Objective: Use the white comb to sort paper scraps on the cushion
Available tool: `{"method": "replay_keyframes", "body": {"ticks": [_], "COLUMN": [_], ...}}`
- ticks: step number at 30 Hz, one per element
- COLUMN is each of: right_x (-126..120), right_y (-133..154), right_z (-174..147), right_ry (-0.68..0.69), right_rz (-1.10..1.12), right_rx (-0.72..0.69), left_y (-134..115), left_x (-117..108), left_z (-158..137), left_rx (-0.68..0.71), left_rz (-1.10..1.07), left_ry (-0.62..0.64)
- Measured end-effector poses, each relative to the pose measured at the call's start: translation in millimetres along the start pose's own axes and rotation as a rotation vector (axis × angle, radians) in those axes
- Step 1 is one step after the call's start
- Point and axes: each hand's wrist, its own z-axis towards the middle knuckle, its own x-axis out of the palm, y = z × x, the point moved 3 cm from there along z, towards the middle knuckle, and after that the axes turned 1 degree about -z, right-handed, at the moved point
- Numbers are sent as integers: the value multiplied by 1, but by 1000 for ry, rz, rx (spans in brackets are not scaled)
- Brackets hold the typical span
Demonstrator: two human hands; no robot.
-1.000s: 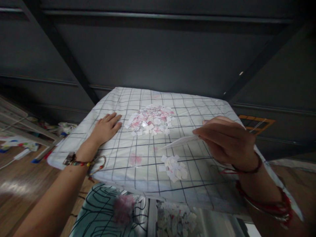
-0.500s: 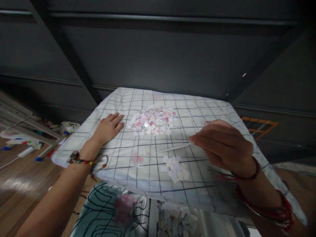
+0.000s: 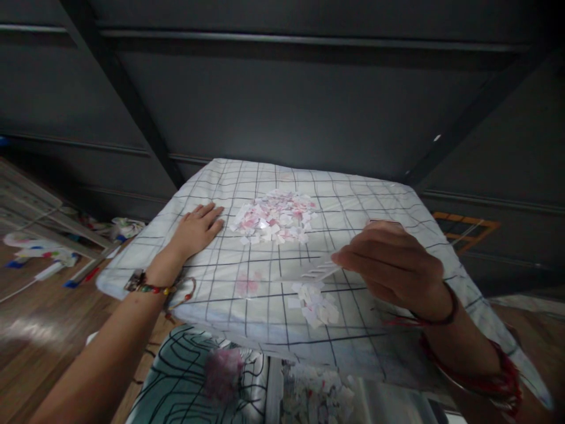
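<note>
My left hand (image 3: 198, 229) lies flat on the checked cloth (image 3: 220, 259), fingers stretched out, left of a large heap of small white and pink paper-like pieces (image 3: 276, 218). Between the pinched fingertips of my right hand (image 3: 391, 268) is a thin white slotted strip (image 3: 320, 270), blurred in part. It points left over the cloth, above a smaller pile of white pieces (image 3: 318, 306). A thin dark-edged item (image 3: 382, 222) shows behind the right hand's knuckles; what it is I cannot tell. A clear item with a pink patch (image 3: 248, 284) lies left of the smaller pile.
Below the near table edge stands a clear container (image 3: 318, 394) with many small pieces. Beside it a green patterned cushion or seat (image 3: 176, 377) bears a pink bundle (image 3: 223, 374). A dark panelled wall (image 3: 282, 106) rises behind the table. A white rack (image 3: 48, 218) stands left.
The white strip, seen edge-on before, has turned so that its slotted face shows. My right hand has shifted slightly left. My left hand stays on the cloth.
</note>
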Motion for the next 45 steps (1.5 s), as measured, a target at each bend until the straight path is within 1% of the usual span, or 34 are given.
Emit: {"method": "replay_keyframes", "body": {"ticks": [3,5,9,12,14,16,18,20,24,26,29,32,36,41,45], "right_x": [5,9,7,1,1,6,11,16,15,10,6,8,14,6,6], "right_y": [3,6,7,0,-5,-7,-6,-2,2,0,-3,-1,7,2,-2], "right_z": [2,4,5,2,0,-1,-1,0,1,0,0,2,5,3,4], "right_ry": [49,63,30,-20,1,59,94,99,22,3,60,98,81,-16,35], "right_rz": [64,53,-12,-108,-169,-193,-177,-137,-70,-88,-132,-108,-77,-114,-146], "right_rx": [-19,-9,-3,27,33,11,-14,-18,-17,-12,6,-3,-33,-22,-21], "left_y": [0,1,1,1,1,2,2,2,2,2,1,2,3,3,1], "left_x": [1,1,1,0,0,1,2,2,2,1,0,1,3,3,1], "left_z": [0,1,0,0,0,0,1,1,1,0,0,0,0,0,-1], "left_rx": [7,5,2,14,12,6,9,13,13,14,13,11,6,14,6], "left_rz": [-3,-1,-4,-9,-8,-6,-5,-3,-4,-1,5,8,13,21,17], "left_ry": [-14,-29,-30,-25,-28,-36,-46,-50,-46,-48,-49,-32,-38,-69,-55]}}
